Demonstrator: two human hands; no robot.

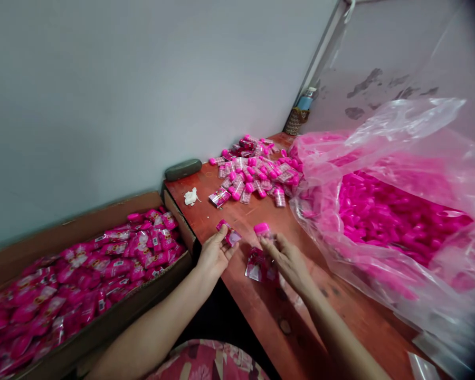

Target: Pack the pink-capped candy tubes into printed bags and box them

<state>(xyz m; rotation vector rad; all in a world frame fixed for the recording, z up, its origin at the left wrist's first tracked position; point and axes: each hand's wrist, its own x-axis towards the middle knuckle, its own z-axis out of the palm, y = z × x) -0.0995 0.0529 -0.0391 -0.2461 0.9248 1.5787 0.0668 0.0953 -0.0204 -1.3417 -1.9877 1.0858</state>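
My left hand [212, 255] pinches a small pink printed packet [230, 235] between thumb and fingers, above the table's near edge. To its right, my right hand [291, 263] is closed on a small pink-capped bottle [262, 230], whose lower part the fingers partly hide. Beneath that hand, pink printed packets [255, 268] lie flat on the red table [241, 211]. Farther back is a heap of clear small bottles [257, 171] with pink caps and pale contents. One more shiny packet [219, 197] rests at the heap's front.
On the left, a long cardboard box [180, 214] holds many filled pink packets. A large clear plastic bag [320, 211] of pink plastic pieces covers the table's right side. A dark oblong object [183, 169], crumpled white scrap [190, 197] and bottle in a woven holder [295, 121] sit near the wall.
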